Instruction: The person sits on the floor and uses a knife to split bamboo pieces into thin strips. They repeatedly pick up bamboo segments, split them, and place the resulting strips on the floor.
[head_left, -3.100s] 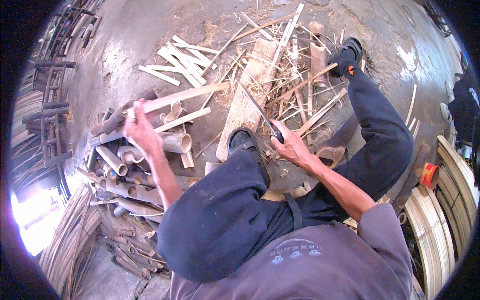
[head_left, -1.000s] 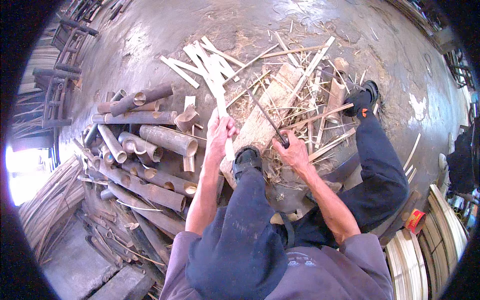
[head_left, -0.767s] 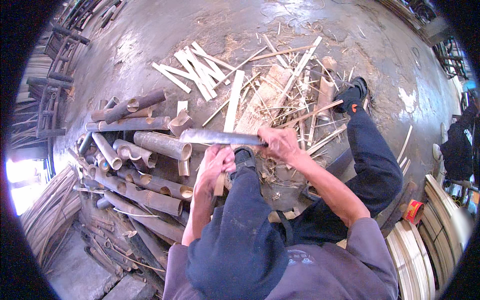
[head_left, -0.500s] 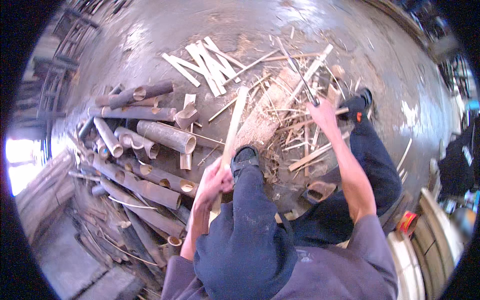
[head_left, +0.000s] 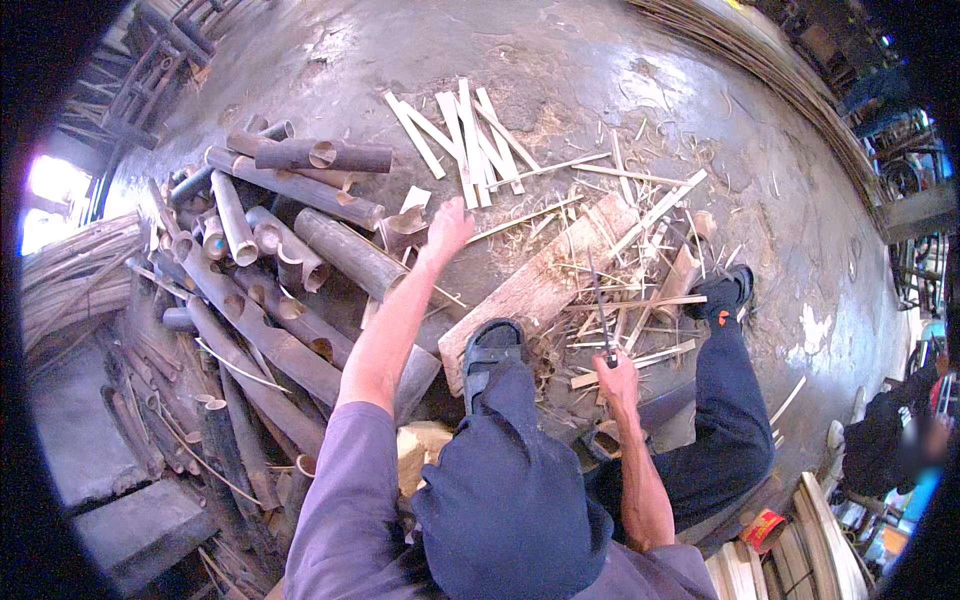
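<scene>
My left hand (head_left: 450,230) reaches forward, close to the near end of a loose pile of pale split bamboo strips (head_left: 466,140). I see its back; the fingertips are hidden, and no strip shows clearly in it. Low on the right, my right hand (head_left: 616,382) is closed around the dark handle of a long thin knife (head_left: 601,305), its blade pointing away from me above the shavings. Between my feet lies a worn wooden board (head_left: 530,285), with my left sandal (head_left: 493,350) at its near end.
Dark bamboo tubes (head_left: 290,190) are heaped on the left. Scraps and shavings (head_left: 640,330) litter the floor right of the board. Long bundled strips (head_left: 790,80) line the far right edge. Another person (head_left: 890,435) is at the right, near pale slats (head_left: 800,540).
The bamboo strip has left my left hand, which has moved forward to the pile. My right hand has drawn back toward me with the knife. The view has shifted.
</scene>
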